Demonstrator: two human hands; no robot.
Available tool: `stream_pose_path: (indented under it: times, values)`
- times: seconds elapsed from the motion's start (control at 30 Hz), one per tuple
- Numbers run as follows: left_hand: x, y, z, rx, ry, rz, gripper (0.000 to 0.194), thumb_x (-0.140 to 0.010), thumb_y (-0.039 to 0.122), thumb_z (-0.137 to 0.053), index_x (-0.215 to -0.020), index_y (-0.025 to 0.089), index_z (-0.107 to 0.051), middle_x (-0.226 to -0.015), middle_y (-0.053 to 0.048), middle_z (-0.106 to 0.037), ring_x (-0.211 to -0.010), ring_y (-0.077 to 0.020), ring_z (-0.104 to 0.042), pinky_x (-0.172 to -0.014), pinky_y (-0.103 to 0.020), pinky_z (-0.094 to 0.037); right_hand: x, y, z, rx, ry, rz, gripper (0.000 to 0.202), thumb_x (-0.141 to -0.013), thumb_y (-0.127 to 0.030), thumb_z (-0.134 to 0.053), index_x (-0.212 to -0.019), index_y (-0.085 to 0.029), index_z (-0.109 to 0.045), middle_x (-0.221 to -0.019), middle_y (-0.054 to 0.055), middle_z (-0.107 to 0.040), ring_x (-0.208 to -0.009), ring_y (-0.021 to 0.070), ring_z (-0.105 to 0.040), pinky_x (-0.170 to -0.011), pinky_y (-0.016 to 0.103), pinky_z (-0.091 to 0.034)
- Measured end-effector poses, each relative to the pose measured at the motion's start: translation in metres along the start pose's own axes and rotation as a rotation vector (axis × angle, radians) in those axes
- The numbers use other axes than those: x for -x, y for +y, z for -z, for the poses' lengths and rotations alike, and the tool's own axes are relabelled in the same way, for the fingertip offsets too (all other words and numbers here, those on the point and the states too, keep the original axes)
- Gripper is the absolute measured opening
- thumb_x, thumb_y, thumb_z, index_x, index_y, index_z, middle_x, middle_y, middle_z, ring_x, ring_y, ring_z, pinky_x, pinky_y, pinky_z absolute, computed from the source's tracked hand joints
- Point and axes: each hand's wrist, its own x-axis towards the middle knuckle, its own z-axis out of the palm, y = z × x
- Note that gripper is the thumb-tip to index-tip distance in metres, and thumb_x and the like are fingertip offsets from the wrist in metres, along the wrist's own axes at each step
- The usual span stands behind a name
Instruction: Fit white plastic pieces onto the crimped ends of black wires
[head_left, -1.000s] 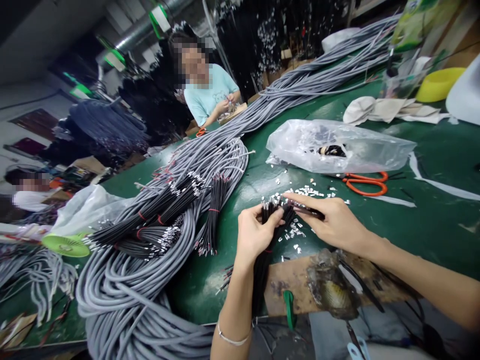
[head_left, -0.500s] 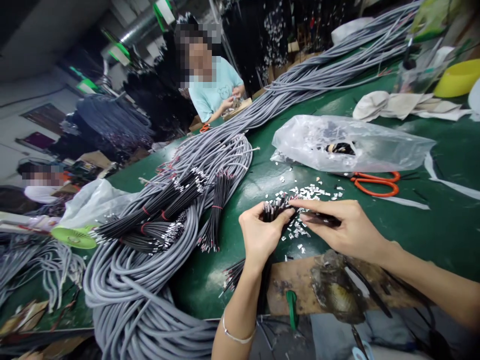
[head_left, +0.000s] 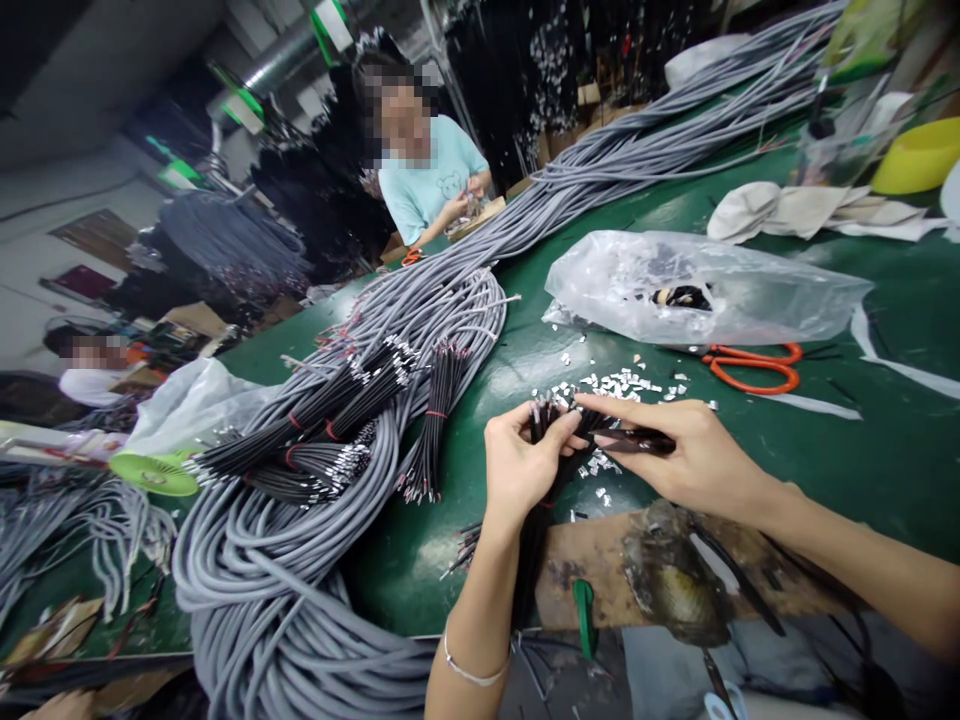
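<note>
My left hand [head_left: 519,462] is closed round a bundle of thin black wires [head_left: 541,418], and their bare tips poke up between thumb and fingers. Against my right palm and fingers lies a slim, dark pointed tool [head_left: 637,440], its tip toward the bundle; whether it is tweezers is hard to make out. The index finger of my right hand [head_left: 694,455] stretches out to the wire tips. Small white and silvery bits [head_left: 619,385] are scattered on the green table [head_left: 847,480] just behind and under both hands.
Orange-handled scissors [head_left: 757,368] lie beside a clear plastic bag [head_left: 780,300]. Thick grey cables [head_left: 300,570] run across the table, with tied black wire bundles [head_left: 431,420] on them. A stained wooden board [head_left: 570,560] sits at the front edge. Two other people work farther back.
My left hand has shifted slightly right, and the wires in it have turned and spread a little. The dark tool in my right hand now shows more plainly, pointing left.
</note>
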Motion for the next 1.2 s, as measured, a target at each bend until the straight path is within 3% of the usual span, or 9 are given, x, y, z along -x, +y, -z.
stream_pose_path:
  times: [0.1,0.23,0.47,0.93,1.03,1.2]
  values:
    - [0.0016,0.0033,-0.0014,0.021,-0.023,0.009,0.014,-0.07,0.023,-0.068,-0.067,0.011,-0.062,-0.05,0.0,-0.063,-0.046,-0.0127,-0.062,-0.047,-0.018,-0.05,-0.0012,-0.003,0.0003,-0.005,-0.007,0.013,0.042,-0.077,-0.016,-0.056,-0.119,-0.017,-0.059,-0.087,0.002,-0.071,-0.067,0.015,-0.065,-0.058,0.023,-0.052]
    - [0.0048,0.0046,-0.0032,0.022,-0.019,0.015,0.016,-0.07,0.025,-0.069,-0.068,0.01,-0.063,-0.051,-0.001,-0.063,-0.047,-0.0133,-0.063,-0.048,-0.019,-0.052,-0.0038,-0.0037,-0.0004,0.102,0.113,0.058,0.038,-0.08,-0.025,-0.059,-0.117,-0.017,-0.059,-0.107,0.005,-0.066,-0.093,0.0189,-0.062,-0.079,0.027,-0.05]
    - [0.0066,-0.0006,-0.0061,0.035,0.042,0.035,0.02,-0.064,0.026,-0.073,-0.067,0.01,-0.062,-0.057,-0.001,-0.064,-0.053,-0.0163,-0.066,-0.048,-0.019,-0.053,-0.0009,0.003,0.0005,0.304,0.188,0.081,0.028,-0.087,-0.031,-0.052,-0.111,-0.021,-0.064,-0.087,0.004,-0.064,-0.072,0.0158,-0.06,-0.067,0.029,-0.048]
    - [0.0066,-0.0018,-0.0058,0.036,0.039,0.03,0.022,-0.061,0.027,-0.076,-0.066,0.011,-0.062,-0.056,-0.001,-0.064,-0.053,-0.0158,-0.066,-0.049,-0.02,-0.054,-0.0015,0.0043,0.0027,0.358,0.171,0.109,0.023,-0.086,-0.03,-0.054,-0.103,-0.023,-0.068,-0.091,0.003,-0.067,-0.073,0.0153,-0.063,-0.069,0.027,-0.048]
    - [0.0057,-0.0012,-0.0039,0.042,-0.017,0.042,0.021,-0.064,0.028,-0.074,-0.069,0.01,-0.063,-0.055,-0.002,-0.065,-0.051,-0.0158,-0.065,-0.05,-0.021,-0.053,-0.0014,0.0048,0.0034,0.36,0.161,0.106,0.023,-0.086,-0.03,-0.053,-0.102,-0.024,-0.069,-0.091,0.003,-0.068,-0.073,0.0154,-0.063,-0.068,0.027,-0.047]
    - [0.0052,0.0007,0.0017,0.102,-0.208,0.076,0.021,-0.071,0.031,-0.069,-0.069,0.011,-0.063,-0.056,-0.003,-0.065,-0.05,-0.013,-0.063,-0.051,-0.021,-0.05,-0.0029,0.005,0.0053,0.287,0.128,0.06,0.021,-0.085,-0.031,-0.054,-0.097,-0.025,-0.07,-0.085,0.002,-0.068,-0.072,0.0157,-0.062,-0.066,0.027,-0.046]
